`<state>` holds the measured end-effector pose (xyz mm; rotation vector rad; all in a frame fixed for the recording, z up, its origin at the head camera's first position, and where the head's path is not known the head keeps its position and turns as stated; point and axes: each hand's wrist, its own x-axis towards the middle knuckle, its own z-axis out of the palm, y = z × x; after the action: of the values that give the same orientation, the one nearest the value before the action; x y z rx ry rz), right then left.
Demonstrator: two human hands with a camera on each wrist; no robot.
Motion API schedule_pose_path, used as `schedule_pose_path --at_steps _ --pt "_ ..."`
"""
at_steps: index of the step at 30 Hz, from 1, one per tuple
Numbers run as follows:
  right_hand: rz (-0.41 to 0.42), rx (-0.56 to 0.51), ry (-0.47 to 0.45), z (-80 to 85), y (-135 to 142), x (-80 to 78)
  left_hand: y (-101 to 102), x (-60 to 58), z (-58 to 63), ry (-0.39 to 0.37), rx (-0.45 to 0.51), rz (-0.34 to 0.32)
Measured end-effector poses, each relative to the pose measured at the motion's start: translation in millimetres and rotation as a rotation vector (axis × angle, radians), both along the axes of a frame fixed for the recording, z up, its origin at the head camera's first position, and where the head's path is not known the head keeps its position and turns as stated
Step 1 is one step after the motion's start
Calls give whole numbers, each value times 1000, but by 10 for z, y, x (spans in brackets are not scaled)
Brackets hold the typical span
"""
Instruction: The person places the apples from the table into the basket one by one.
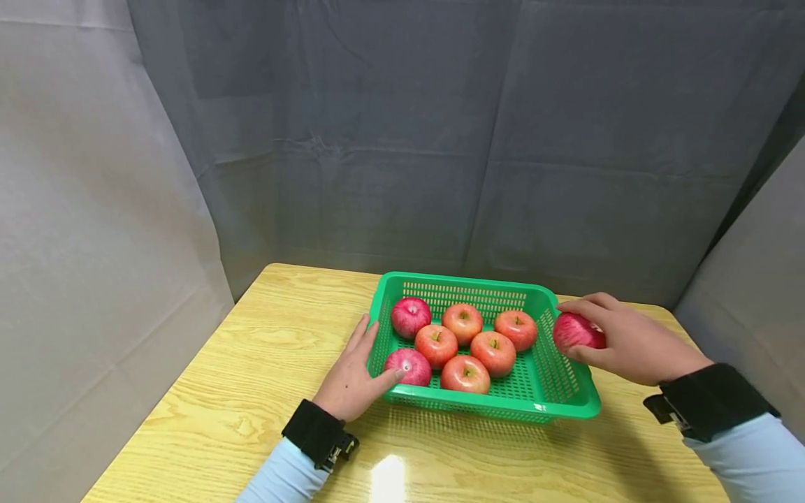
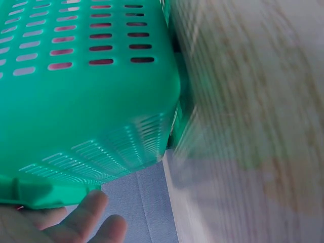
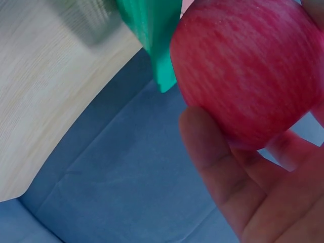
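Note:
My right hand (image 1: 619, 339) grips a dark red apple (image 1: 576, 332) over the right rim of the green basket (image 1: 566, 404). The right wrist view shows that apple (image 3: 248, 66) up close, with fingers and thumb curled around it. At the basket's left side, my left hand (image 1: 356, 374) rests with its fingers along the rim and the thumb over the front left corner. In the left wrist view, its fingers (image 2: 88, 212) extend past the rim's underside. Several apples sit inside the basket: dark red ones (image 1: 411, 316) at the left, lighter red ones (image 1: 493, 353) in the middle and right.
The basket stands on a light wooden table (image 1: 251, 370), toward its back edge. A dark grey cloth (image 1: 390, 140) hangs behind it, with pale cloth (image 1: 94, 209) at the left side. Black straps (image 1: 717, 399) with small cameras circle both wrists.

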<state>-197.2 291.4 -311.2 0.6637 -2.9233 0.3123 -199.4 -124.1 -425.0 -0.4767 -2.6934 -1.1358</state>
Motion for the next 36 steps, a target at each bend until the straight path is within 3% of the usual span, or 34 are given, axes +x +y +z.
schedule_pose_path --at_steps 21,29,36 --pt "64 -3 -30 -168 -198 66 0 -9 -20 17 1 0" --pt "74 5 -105 -311 -264 85 3 -5 -12 2 4 -1" --pt "94 42 -64 -354 -302 79 -3 -20 -24 7 -3 2"
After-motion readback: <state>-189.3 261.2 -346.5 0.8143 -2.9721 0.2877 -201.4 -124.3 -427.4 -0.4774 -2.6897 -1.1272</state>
